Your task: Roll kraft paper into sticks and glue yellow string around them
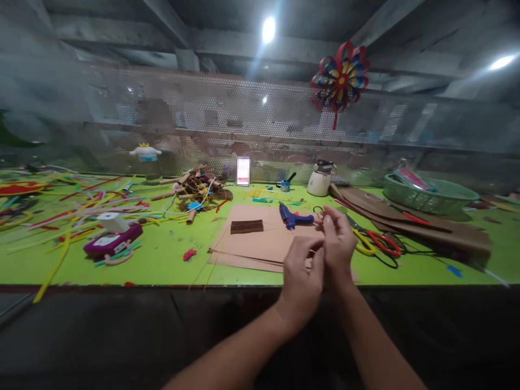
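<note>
My left hand [301, 271] is closed just above the front edge of the brown paper sheets [247, 249], fingers curled in toward the thumb. Touching it on the right, my right hand [338, 238] is raised with thumb and fingers pinched together. Whatever lies in either pinch is too small or hidden to make out. A blue glue gun [296, 218] rests on the sheets right behind my hands. Dark brown strips [246, 226] lie side by side on the paper, left of the glue gun. Scissors with red and yellow handles [382, 244] lie to the right.
A purple power strip [111, 242] with a white plug sits at left, near scattered coloured strips [97, 208]. Brown scraps [199, 187] are heaped behind. A white jug [319, 180], brown sheets [406, 216] and a green basket [430, 195] stand toward the back right.
</note>
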### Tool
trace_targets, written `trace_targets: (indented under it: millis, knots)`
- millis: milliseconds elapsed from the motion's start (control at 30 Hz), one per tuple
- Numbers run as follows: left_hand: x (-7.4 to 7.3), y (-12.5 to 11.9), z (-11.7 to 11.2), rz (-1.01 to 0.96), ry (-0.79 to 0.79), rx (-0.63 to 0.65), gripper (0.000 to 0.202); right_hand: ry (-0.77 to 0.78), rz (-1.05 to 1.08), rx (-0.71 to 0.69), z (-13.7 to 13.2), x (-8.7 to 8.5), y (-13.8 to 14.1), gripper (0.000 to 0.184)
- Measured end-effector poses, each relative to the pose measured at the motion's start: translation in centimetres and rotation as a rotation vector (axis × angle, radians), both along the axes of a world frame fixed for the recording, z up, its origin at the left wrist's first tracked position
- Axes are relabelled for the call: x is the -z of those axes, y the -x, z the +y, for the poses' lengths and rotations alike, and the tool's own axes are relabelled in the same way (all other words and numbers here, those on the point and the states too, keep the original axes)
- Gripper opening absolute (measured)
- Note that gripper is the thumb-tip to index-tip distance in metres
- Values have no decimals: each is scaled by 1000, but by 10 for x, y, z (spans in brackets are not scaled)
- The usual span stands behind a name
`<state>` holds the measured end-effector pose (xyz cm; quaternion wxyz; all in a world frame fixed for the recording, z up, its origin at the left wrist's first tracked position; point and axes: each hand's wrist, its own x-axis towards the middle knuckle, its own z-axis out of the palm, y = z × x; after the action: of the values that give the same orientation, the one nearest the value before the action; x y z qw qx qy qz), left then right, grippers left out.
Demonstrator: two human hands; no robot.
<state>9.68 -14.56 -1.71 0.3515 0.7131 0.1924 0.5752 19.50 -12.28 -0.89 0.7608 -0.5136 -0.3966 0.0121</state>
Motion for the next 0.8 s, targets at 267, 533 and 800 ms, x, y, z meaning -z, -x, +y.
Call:
trace_targets:
  millis: [267,533,800]
  knots:
    - [27,14,-51,-22,-164,-60,19,-18,38,225,-27,25,3,35]
    - [6,16,-62,-20,-336,-89,27,-28,-18,259,-58,6,7,37]
    - [12,34,-81,20,-358,-77,22,1,-48,284,-61,12,9,40]
